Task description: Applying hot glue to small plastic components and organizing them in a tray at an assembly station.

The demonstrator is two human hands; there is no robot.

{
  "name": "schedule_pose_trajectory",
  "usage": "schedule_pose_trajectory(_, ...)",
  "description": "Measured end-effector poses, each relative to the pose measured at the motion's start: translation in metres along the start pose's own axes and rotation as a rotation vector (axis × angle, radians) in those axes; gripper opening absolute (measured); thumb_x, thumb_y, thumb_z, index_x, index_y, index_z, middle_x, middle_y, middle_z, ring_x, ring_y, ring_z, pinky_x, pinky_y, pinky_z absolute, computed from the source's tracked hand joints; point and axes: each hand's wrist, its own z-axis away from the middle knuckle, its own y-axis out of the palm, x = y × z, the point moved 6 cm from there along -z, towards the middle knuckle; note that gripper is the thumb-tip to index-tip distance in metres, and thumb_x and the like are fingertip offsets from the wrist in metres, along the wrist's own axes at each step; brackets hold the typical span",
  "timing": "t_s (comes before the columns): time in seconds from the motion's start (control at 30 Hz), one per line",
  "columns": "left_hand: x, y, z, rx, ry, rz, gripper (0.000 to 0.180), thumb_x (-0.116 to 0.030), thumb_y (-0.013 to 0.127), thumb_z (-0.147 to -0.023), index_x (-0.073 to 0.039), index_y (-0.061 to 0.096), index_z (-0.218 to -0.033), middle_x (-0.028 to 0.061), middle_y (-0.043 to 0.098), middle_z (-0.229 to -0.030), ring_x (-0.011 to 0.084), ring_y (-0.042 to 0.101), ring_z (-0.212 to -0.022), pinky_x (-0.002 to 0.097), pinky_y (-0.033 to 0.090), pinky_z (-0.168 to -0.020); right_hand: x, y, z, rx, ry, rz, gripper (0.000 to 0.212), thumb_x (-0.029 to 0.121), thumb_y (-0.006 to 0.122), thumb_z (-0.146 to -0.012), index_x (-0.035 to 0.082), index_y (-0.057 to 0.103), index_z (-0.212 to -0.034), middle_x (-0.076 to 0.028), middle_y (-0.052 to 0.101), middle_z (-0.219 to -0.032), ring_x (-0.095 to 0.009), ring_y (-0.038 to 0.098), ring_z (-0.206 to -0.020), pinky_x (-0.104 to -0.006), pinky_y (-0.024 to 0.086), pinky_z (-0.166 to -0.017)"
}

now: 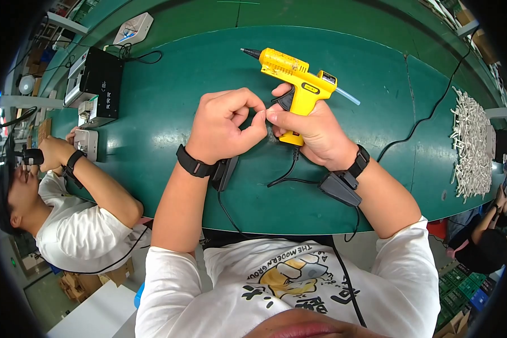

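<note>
My right hand (324, 134) is wrapped round the handle of a yellow hot glue gun (307, 89), with a finger by its black trigger. The gun's dark nozzle points to the far left, and a translucent glue stick (349, 96) juts from its back end. Close beside it, my left hand (222, 125) is closed in a pinch, its fingertips meeting the tip of my right thumb. Whatever lies between those fingertips is too small to make out. A black cord (294, 164) runs down from the gun's handle.
On the green table (208, 73), a black box-shaped device (104, 87) stands at the left, with a white tray (134, 29) behind it. Many small whitish pieces (470, 143) are heaped at the right, near a long black cable (414, 132). Another person (90, 225) works at the left.
</note>
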Motion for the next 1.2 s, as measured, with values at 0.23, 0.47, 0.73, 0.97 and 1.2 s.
schedule_pose_trajectory(0.23,0.001,-0.007,-0.002,0.037,0.015,-0.063,0.012,-0.005,0.077,-0.072,-0.007,0.065,-0.074,-0.0008,0.036,-0.054,0.0137,0.035,-0.047,0.0328,0.028,-0.047,-0.001,0.006,-0.004,-0.026,0.02,0.078,0.04,0.006,0.081,-0.095,0.006,0.058,-0.128,-0.004,0.072,-0.098,-0.012,0.069,-0.08,-0.0295,0.058,-0.074)
schedule_pose_trajectory(0.47,0.017,-0.011,-0.005,0.078,-0.075,-0.012,0.013,-0.004,0.074,-0.071,-0.006,0.062,-0.072,-0.0011,0.034,-0.053,0.0116,0.035,-0.048,0.0317,0.029,-0.048,-0.001,0.009,-0.01,-0.034,0.041,0.115,0.042,0.006,0.08,-0.096,0.004,0.058,-0.132,-0.009,0.076,-0.105,-0.012,0.069,-0.079,-0.0299,0.059,-0.074)
schedule_pose_trajectory(0.73,0.032,-0.014,-0.006,0.022,-0.198,0.057,0.012,-0.002,0.073,-0.073,-0.005,0.061,-0.072,-0.0029,0.033,-0.053,0.0075,0.033,-0.049,0.0287,0.03,-0.049,0.001,0.012,-0.014,-0.045,0.046,0.024,0.042,0.007,0.076,-0.098,0.003,0.056,-0.135,-0.016,0.078,-0.116,-0.011,0.067,-0.076,-0.0318,0.058,-0.076)
schedule_pose_trajectory(0.97,0.035,-0.014,-0.003,-0.068,-0.222,0.052,0.011,-0.002,0.074,-0.076,-0.005,0.063,-0.075,-0.0038,0.034,-0.053,0.0057,0.033,-0.05,0.0271,0.031,-0.049,0.0,0.011,-0.014,-0.044,0.035,-0.007,0.044,0.006,0.074,-0.099,0.004,0.053,-0.137,-0.016,0.078,-0.118,-0.012,0.065,-0.077,-0.0332,0.057,-0.077)
schedule_pose_trajectory(1.2,0.039,-0.017,0.0,-0.159,-0.242,0.098,0.007,-0.003,0.076,-0.081,-0.004,0.069,-0.081,-0.0058,0.035,-0.053,0.0023,0.032,-0.05,0.0255,0.029,-0.049,0.001,0.012,-0.011,-0.045,0.013,-0.064,0.044,0.005,0.071,-0.1,0.005,0.05,-0.138,-0.016,0.077,-0.12,-0.012,0.065,-0.079,-0.0335,0.057,-0.077)
